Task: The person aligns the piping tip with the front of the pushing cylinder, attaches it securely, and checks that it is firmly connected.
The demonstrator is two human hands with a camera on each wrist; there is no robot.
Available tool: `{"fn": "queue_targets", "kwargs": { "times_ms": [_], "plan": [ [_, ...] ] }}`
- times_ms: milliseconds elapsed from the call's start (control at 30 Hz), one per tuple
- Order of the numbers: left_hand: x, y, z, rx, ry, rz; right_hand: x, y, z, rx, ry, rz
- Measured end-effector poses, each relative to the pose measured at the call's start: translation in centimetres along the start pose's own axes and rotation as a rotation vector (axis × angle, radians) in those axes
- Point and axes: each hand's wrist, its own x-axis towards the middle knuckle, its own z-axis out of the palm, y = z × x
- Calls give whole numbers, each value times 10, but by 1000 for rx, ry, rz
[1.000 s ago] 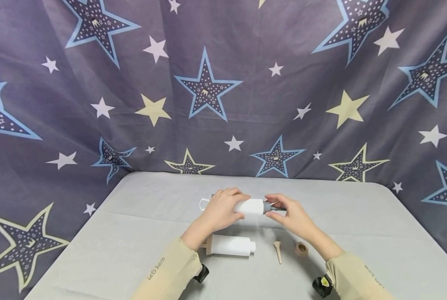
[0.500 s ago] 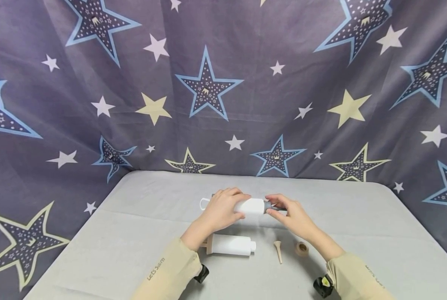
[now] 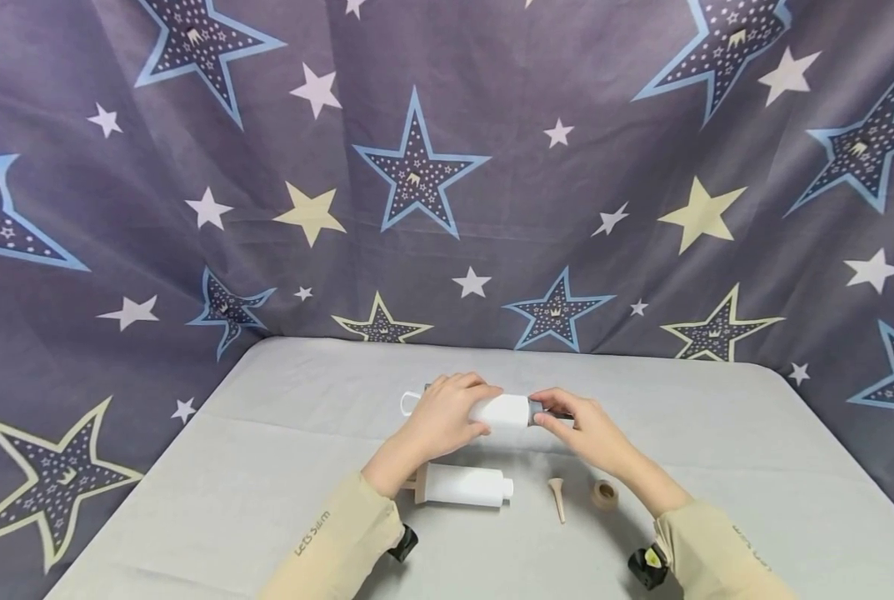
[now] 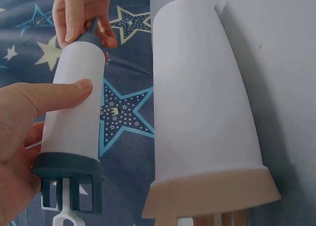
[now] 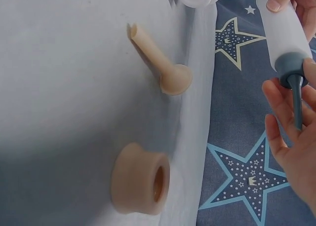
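Tube point(image 3: 505, 410), smooth, white and cylindrical, is held above the bench point(image 3: 716, 442); the left hand point(image 3: 445, 418) curls its fingers round it, the right hand point(image 3: 589, 429) pinches its blue-grey collar point(image 5: 290, 64). Nearer lie a tan-flanged white barrel point(image 3: 463, 484), a flared tan peg point(image 3: 558, 500) and a waisted tan ring point(image 5: 131, 181). The bench is pale, faintly creased; dark star-printed cloth point(image 3: 514, 208) hangs behind.

Left hand point(image 3: 445, 421) gripping, right hand point(image 3: 591, 427) pinching

Head camera looking forward and down over table point(image 3: 716, 433) toward star-print cloth point(image 3: 506, 225). Left wrist camera point(image 3: 403, 544) peering close past tan-collared tube point(image 4: 202, 97), right wrist camera point(image 3: 645, 570) past tan ring point(image 5: 133, 181); both sharing grey-capped tube point(image 3: 505, 410).
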Motion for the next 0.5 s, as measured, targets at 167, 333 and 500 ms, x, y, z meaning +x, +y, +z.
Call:
{"fn": "queue_targets", "kwargs": {
  "times_ms": [167,333,500],
  "plan": [
    [-1,0,1,-2,-3,-4,-1,0,0,1,-11,13],
    [-1,1,2,1,-1,0,-1,4,0,-23,-17,1],
    [0,2,1,7,5,2,-1,6,1,-17,-16,-17]
  ]
}}
